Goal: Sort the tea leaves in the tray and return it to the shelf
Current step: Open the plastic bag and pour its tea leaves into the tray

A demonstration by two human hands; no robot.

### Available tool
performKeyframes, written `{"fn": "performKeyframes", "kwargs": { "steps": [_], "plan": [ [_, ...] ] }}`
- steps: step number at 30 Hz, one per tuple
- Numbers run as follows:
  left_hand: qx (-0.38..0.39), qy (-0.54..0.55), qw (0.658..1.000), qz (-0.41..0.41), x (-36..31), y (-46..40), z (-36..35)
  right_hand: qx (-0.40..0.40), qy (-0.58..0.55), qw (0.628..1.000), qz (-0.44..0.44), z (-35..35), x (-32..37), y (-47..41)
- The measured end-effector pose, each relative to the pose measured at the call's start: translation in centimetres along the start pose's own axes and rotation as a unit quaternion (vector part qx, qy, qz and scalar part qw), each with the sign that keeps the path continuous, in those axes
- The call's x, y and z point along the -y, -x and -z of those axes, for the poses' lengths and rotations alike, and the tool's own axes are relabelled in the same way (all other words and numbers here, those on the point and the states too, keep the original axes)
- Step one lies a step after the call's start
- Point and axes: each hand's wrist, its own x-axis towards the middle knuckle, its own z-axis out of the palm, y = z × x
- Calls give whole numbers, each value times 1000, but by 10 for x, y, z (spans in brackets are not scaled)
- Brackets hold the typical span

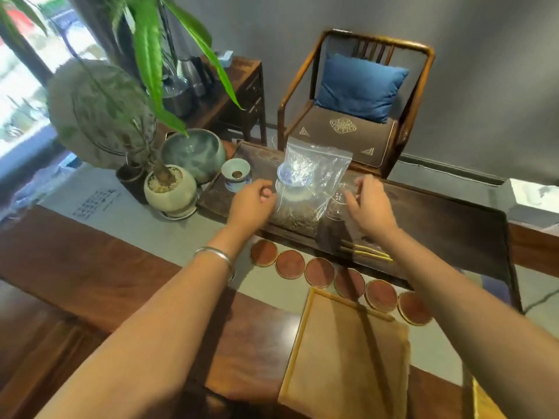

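While both arms are reaching out over the table, the left hand (252,201) is sitting at the left edge of a clear zip bag (313,179) with its fingers curled in. It looks like it's pinching the plastic there, but the contact spot is blurry so I can't tell for sure. The right hand (367,204) is doing the same sort of thing on the bag's right side, fingers bent and thumb tucked toward a glass pitcher (338,204). Whether it's gripping the bag or the glass, honestly can't tell.

The bag is standing more or less upright on the dark tea tray (453,219), long axis running up and away from the camera, zip end on top and leaning toward the chair (357,98). The tea leaves (298,217) are all pooling at the bottom end, nearest the person. A blue and white cup (292,179) is showing through the plastic behind it.

Closer to the camera, a light bamboo tray (341,352) is lying flat on the table with a dark stick (375,337) resting across it. A row of round red coasters (319,272) is running between the two trays. A potted plant (169,189) and a small funnel strainer (236,175) are sitting off to the left.
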Motion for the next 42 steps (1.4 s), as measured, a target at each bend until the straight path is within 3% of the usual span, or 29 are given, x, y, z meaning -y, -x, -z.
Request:
{"fn": "performKeyframes", "kwargs": {
  "steps": [5,10,15,18,35,40,42],
  "plan": [
    [17,34,999,-9,-13,-78,-16,-49,16,999,10,-18,10,-80],
    [34,124,990,58,-11,-125,-46,-51,-91,987,-120,-46,-19,-103],
    [49,126,991,16,-2,-143,-57,-88,-204,971,-90,-47,-30,-101],
    [38,137,990,-2,2,-142,-49,-70,-247,965,-51,-28,-24,-88],
    [99,248,961,-69,-22,79,43,153,-210,963,67,64,63,120],
    [98,220,967,-84,-14,114,51,189,-224,956,30,56,83,146],
    [94,225,967,-79,-9,122,53,212,-283,935,-9,55,88,154]
  ]
}}
